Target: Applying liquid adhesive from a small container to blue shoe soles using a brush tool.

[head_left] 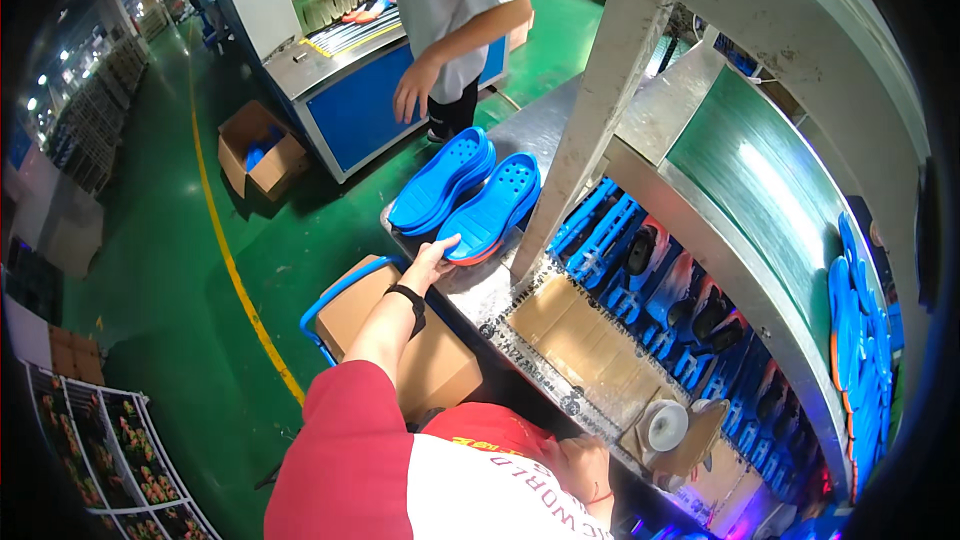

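Observation:
My left hand (pixel 430 265) reaches forward to the metal bench, its thumb on top of the heel end of a blue shoe sole (pixel 497 205) with round holes at its far end. An orange-red layer shows beneath that sole at the heel. Beside it, to the left, lie more blue soles (pixel 440 185), stacked and apart from my hand. My right hand (pixel 583 465) is close to my body at the bench's near edge; its fingers are mostly hidden, and I cannot tell whether it holds anything.
A white metal frame post (pixel 590 130) rises beside the soles. Racks of blue soles and shoe parts (pixel 680 305) run below a green conveyor belt (pixel 755 170). A cardboard box (pixel 425 370) stands below the bench. Across from me, a person (pixel 455 20) stands by a blue-and-white machine (pixel 360 110).

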Available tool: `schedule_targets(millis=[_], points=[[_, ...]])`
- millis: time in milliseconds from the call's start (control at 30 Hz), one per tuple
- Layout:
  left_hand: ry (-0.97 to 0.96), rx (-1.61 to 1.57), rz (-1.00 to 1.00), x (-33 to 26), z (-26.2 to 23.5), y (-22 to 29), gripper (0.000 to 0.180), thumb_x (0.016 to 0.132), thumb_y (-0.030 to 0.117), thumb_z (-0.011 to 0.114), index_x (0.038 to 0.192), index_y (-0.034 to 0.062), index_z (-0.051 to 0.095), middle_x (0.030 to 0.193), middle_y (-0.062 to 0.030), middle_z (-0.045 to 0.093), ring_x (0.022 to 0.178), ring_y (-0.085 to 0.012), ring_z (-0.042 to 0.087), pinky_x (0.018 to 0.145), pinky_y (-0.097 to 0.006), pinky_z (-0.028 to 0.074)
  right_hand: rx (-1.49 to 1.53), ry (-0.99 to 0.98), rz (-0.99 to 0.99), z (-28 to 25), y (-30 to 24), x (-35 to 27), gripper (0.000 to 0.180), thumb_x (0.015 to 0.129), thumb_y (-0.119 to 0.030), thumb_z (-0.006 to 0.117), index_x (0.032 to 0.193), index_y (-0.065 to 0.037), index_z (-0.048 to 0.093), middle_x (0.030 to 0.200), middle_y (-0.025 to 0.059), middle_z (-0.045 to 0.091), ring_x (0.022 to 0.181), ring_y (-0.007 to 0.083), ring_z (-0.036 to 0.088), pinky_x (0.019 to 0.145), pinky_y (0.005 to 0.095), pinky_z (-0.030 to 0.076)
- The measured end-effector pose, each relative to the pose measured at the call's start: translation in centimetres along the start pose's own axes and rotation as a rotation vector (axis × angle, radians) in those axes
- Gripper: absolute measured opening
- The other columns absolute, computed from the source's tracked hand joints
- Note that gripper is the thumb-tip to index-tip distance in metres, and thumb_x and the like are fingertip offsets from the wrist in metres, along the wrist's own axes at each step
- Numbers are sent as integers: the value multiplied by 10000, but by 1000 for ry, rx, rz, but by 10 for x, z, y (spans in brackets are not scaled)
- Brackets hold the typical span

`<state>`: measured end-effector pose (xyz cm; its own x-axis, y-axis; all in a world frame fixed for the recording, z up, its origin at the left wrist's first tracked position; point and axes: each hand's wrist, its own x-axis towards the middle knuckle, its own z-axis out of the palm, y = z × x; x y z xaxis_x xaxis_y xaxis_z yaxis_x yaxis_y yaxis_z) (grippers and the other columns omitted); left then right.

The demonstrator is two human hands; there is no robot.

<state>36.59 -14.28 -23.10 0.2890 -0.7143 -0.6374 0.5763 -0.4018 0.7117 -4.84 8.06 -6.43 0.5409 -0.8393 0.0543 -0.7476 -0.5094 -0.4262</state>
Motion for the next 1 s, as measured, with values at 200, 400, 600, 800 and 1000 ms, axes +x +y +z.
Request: schedule_targets(millis=[200,400,600,800,1000], points=[[-209,22,11,-19,7,-3,416,810,151,734,1152,-19,570,1141,-125,619,1042,-248,610,940,-491,480,21,-30,-35,1,-1,3,309,785,-250,691,565,-76,563,552,59,551,568,231,547,564,357,420],[-271,-71,101,-66,-27,-38,518,829,145,708,1295,78,490,1212,-91,588,1078,-236,589,880,-446,523,24,-15,-110,5,13,1,300,756,-230,705,550,-80,546,545,64,552,546,250,549,546,373,429],[-310,-213,33,-152,-97,-104,580,862,150,677,1335,-40,401,1313,-151,508,1202,-238,507,1064,-366,387,135,-24,-119,-4,13,-5,330,763,-213,684,518,-46,539,528,144,539,527,347,544,513,445,421],[-306,-150,-49,-235,-97,-148,595,865,144,670,1361,-11,380,1334,-149,491,1213,-251,496,1081,-389,367,137,16,-113,1,36,-26,339,763,-232,683,519,-48,539,529,153,538,524,347,545,514,448,422],[-502,-103,-279,-251,-12,-164,570,866,126,666,1347,-15,394,1340,-151,486,1209,-250,500,1072,-401,378,34,-23,-50,-2,59,-56,341,792,-268,674,537,-75,554,540,123,545,538,309,558,545,421,449]])
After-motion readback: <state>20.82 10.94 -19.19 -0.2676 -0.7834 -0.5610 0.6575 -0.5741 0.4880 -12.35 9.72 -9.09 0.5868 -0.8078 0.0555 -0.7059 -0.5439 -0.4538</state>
